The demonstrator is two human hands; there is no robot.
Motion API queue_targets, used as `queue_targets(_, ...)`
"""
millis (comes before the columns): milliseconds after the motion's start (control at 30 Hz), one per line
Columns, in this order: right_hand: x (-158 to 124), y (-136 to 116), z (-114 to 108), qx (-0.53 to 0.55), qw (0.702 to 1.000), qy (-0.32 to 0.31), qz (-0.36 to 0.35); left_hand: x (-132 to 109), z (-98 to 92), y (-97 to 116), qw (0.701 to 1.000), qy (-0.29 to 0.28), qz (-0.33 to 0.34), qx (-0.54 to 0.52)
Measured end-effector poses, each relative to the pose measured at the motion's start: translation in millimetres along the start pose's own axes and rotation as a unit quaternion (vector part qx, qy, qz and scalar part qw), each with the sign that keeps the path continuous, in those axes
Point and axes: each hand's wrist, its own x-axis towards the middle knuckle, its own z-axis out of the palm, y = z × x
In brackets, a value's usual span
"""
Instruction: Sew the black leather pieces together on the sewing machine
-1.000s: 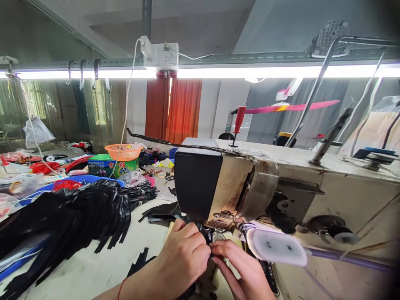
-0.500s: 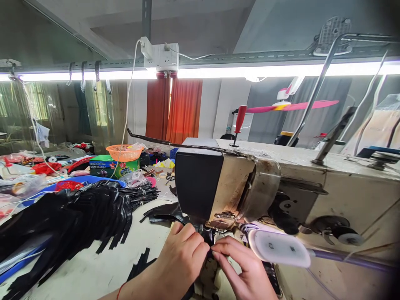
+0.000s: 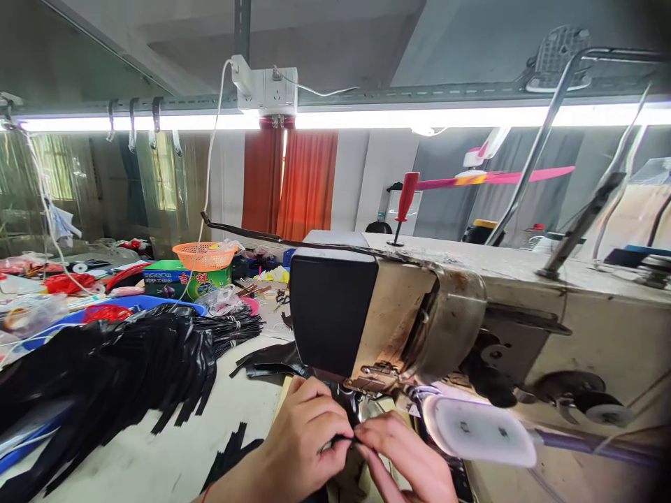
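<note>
My left hand (image 3: 304, 440) is closed in a pinch on a piece of black leather-like material (image 3: 342, 439), a bit of which shows between thumb and forefinger. Fingertips of my right hand (image 3: 409, 450) press on the same piece, close against the left fingers. Both hands are just below and in front of the sewing machine's head (image 3: 335, 311); its needle area is mostly hidden. Beyond my left hand, more black material (image 3: 272, 360) lies on the pale table. Some black strips (image 3: 231, 450) lie beside my left forearm.
A lit white lamp (image 3: 482, 432) stands just right of my right hand. A large pile of black cut pieces (image 3: 126, 370) covers the left of the table. Farther back are an orange basket (image 3: 204, 257) on a green box (image 3: 162, 281) and a red-handled screwdriver (image 3: 407, 199) upright on the machine.
Both hands have come slightly down and closer to me, and the black material now shows between my left fingers. The view has shifted a little.
</note>
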Motion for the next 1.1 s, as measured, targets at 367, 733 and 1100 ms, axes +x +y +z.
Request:
queue_targets(367,-40,45,19,-0.158,0.986,0.038,0.032,5,-0.3,-5,0.983,-0.039,0.164,0.076)
queue_targets(733,-27,37,14,-0.059,0.994,0.075,0.049,3,-0.8,-14,0.982,-0.041,0.16,0.094)
queue_targets(1100,-27,35,15,-0.044,0.993,0.063,0.089,0,8.4,-16,0.984,-0.016,0.134,0.117)
